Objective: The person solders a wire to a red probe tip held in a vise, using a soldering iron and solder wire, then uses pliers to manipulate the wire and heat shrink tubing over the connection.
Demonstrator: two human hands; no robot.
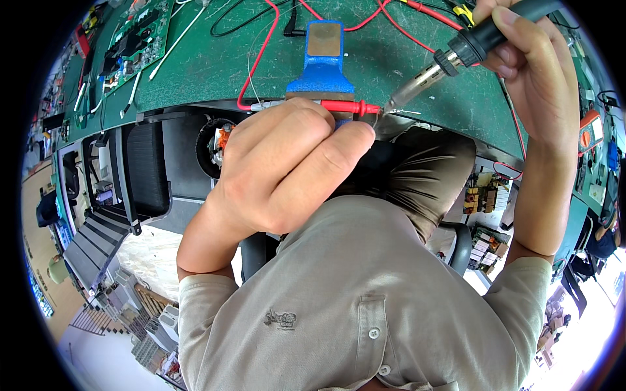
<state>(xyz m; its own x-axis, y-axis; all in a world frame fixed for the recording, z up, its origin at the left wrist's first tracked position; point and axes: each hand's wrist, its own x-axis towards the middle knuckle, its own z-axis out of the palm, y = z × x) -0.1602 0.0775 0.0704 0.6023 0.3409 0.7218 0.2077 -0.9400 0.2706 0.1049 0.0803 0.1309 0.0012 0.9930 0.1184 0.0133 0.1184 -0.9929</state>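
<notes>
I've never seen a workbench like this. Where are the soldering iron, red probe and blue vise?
Soldering iron [462, 50]: head view, on the black collar behind its metal barrel.
Red probe [343, 106]: head view, on its red body.
Blue vise [321, 74]: head view, on its blue-painted body.

A green-topped workbench [228, 65] carries a populated green circuit board [140, 42] at its far left, with white leads [153, 75] just beside it. A blue vise [319, 78] stands at the near edge. Behind it lie a red test lead [240, 98] and a black angled plug [291, 26]; an orange multimeter [589, 133] sits far right.
</notes>
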